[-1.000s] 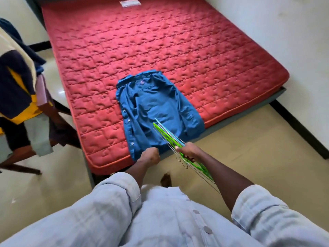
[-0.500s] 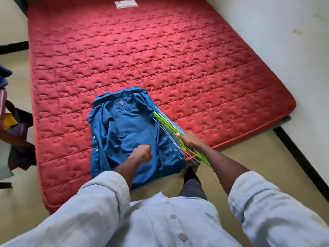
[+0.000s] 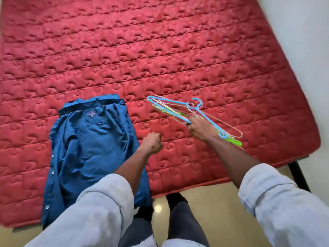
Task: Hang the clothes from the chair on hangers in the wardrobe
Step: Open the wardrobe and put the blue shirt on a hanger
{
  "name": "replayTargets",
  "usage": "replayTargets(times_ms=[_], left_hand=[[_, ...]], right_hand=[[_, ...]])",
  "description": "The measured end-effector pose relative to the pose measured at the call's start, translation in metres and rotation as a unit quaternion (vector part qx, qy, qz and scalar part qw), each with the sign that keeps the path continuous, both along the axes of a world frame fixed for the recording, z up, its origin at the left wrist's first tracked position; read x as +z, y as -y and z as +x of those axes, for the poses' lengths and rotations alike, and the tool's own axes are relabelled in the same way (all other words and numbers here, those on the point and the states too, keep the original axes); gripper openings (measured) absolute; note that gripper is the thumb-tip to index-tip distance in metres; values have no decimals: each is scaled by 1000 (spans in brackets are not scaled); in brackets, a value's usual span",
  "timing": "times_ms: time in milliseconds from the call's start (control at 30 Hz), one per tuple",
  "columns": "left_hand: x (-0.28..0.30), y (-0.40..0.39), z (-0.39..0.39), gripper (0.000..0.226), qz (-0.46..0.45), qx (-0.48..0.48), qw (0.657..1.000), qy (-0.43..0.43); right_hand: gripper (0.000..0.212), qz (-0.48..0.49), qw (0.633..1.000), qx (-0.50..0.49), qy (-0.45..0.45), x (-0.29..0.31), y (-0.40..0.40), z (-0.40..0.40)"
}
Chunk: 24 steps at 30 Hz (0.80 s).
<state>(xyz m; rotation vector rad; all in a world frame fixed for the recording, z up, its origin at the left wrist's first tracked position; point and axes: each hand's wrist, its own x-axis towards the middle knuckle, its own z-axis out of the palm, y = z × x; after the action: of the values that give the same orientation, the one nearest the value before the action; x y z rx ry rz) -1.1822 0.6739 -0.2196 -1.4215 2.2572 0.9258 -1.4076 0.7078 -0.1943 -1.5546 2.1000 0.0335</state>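
Note:
A blue button shirt [image 3: 90, 148] lies flat on the red mattress [image 3: 160, 50], collar away from me. My right hand [image 3: 200, 130] grips a bundle of wire hangers [image 3: 178, 108], blue, green and pale ones, held low over the mattress to the right of the shirt. My left hand [image 3: 153, 142] hovers as a fist between the shirt and the hangers, holding nothing. The chair and wardrobe are out of view.
The mattress fills most of the view, its near edge running just in front of my legs [image 3: 178, 220]. A dark bed leg [image 3: 299, 177] stands at the right corner. A white wall [image 3: 302, 24] runs along the right side.
I have stepped up to the bed and leaned over it. My right hand carried the hangers forward over the mattress, right of the shirt. The chair has left the view.

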Motion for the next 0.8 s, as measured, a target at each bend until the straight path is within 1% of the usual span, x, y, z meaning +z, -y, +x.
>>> replayTargets(times_ms=[100,200,233,300,367,400,467,567,600,667,733,800], left_hand=[[-30,32,-35,26,-14,7,1000,2],[-75,57,-65,28,-37,8,999,-9],[-89,61,-71,28,-37,5,999,-10],[-119,63,-81,28,-18,-9,1000,6],[-141,55,-83,32,12,-17,999,34],[-148,49,-81,35,21,-20,999,45],[-157,41,-80,42,22,-26,998,61],[-154,38,-82,45,29,-26,997,71],[-150,40,-84,43,30,-30,996,73],[-140,47,-90,39,23,-36,996,77],[-132,54,-99,38,19,-34,996,74],[-129,58,-108,41,23,-38,997,69]], right_hand=[[26,-49,995,33,-76,-22,45,-46],[26,-92,990,42,-101,-66,83,-85],[26,-89,989,50,-107,-85,89,-93],[32,-29,990,57,-125,-125,95,-104],[46,53,987,62,-140,-159,91,-109],[55,75,983,66,-153,-170,86,-109],[66,88,981,59,-160,-185,78,-109],[66,103,986,41,-123,-188,74,-108],[65,86,989,34,-115,-186,72,-108],[60,2,994,29,-104,-179,69,-108],[45,-95,990,47,-95,-175,66,-105],[32,-151,981,55,-108,-171,67,-106]])
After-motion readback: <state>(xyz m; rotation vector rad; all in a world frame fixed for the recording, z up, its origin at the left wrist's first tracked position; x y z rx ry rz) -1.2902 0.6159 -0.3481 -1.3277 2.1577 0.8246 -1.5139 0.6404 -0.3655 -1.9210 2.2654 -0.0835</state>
